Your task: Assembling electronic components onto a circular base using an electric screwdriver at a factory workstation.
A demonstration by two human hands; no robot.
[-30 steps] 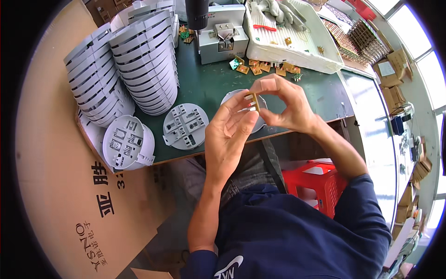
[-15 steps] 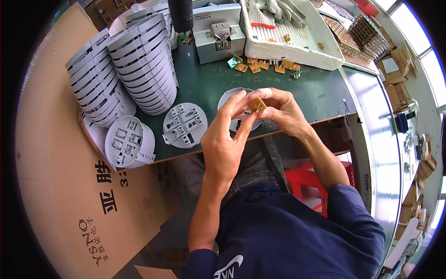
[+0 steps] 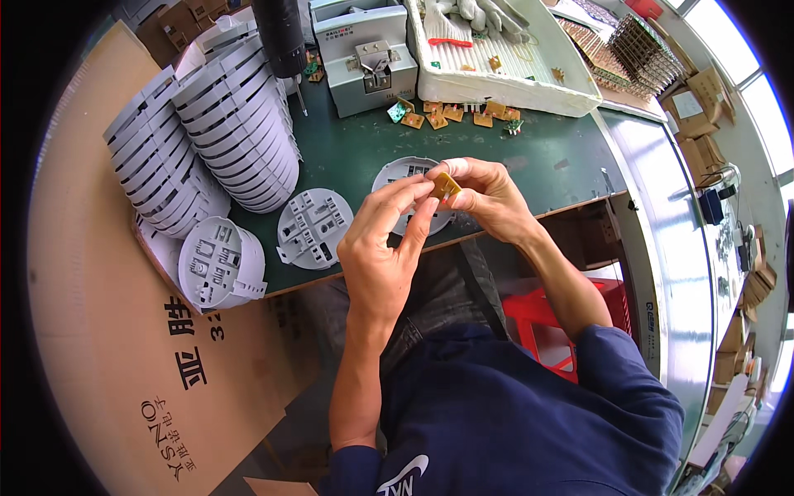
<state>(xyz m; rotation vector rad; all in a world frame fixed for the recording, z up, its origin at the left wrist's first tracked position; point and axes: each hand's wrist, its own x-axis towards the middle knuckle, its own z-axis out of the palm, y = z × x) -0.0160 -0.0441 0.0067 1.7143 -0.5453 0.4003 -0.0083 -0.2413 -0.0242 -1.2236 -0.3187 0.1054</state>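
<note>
A small yellow-brown circuit board (image 3: pixel 447 187) is held up over the near edge of the green bench. My right hand (image 3: pixel 495 202) pinches it between thumb and fingers. From the other side, my left hand (image 3: pixel 385 248) closes its thumb and fingertips at the board's left edge. Partly hidden beneath the hands lies a round grey plastic housing (image 3: pixel 395 171). Another round grey housing (image 3: pixel 314 229), with slots and raised parts inside, rests on the bench left of my left hand.
Tall stacks of grey housings (image 3: pixel 240 124) stand at the left, with one more housing (image 3: pixel 222 263) at the corner. A dark screwdriver (image 3: pixel 279 37) hangs beside a grey machine (image 3: pixel 364 62). Loose boards (image 3: pixel 452 112) lie before a white foam tray (image 3: pixel 513 87). A red stool (image 3: pixel 538 318) stands below.
The bench and everything on it have shifted slightly left in the view. The board has tilted between my fingers, now showing more of its flat face.
</note>
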